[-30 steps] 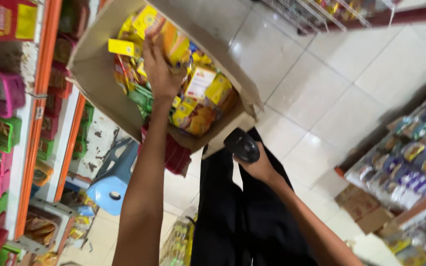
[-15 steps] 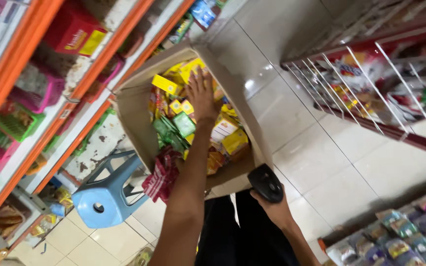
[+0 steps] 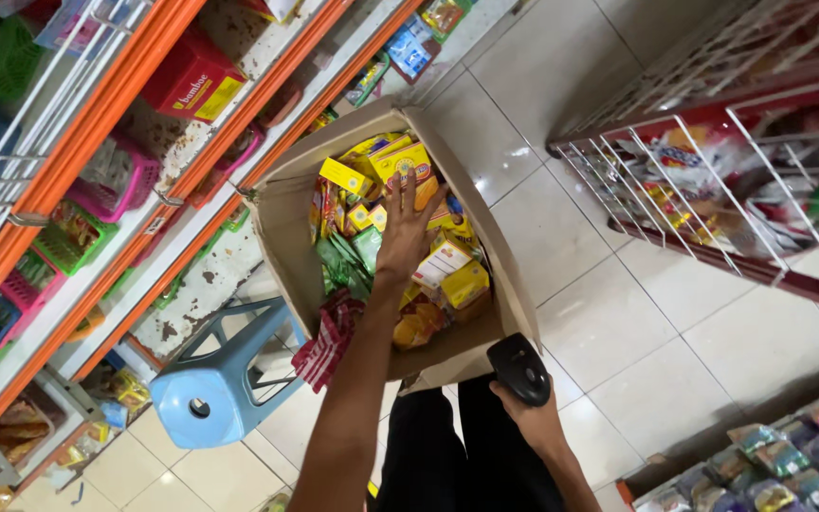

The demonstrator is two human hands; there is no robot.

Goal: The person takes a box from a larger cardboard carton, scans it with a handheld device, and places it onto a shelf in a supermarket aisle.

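Cardboard box point(image 3: 286, 237) sits open on the tiled floor point(image 3: 618, 313), crammed with small packets: yellow cartons point(image 3: 400, 161) toward its far corner, green sachets point(image 3: 353, 251) in the middle, more yellow packs point(image 3: 464, 283) by the right wall. The left hand point(image 3: 408, 232) reaches down into it, fingers spread flat and open on top of the packets, clamped on nothing. The right hand point(image 3: 531, 422) hangs just outside the box's near corner, fingers wrapped tight around a black handheld scanner point(image 3: 518, 368). A red checked cloth point(image 3: 329, 337) droops over the box's near left edge. Just beside that edge stands a blue plastic stool point(image 3: 220, 393), wedged between box and the orange-railed shelves point(image 3: 97, 142) with their coloured baskets. Across the aisle, well apart, a red wire rack point(image 3: 713, 171) holds bagged snacks.
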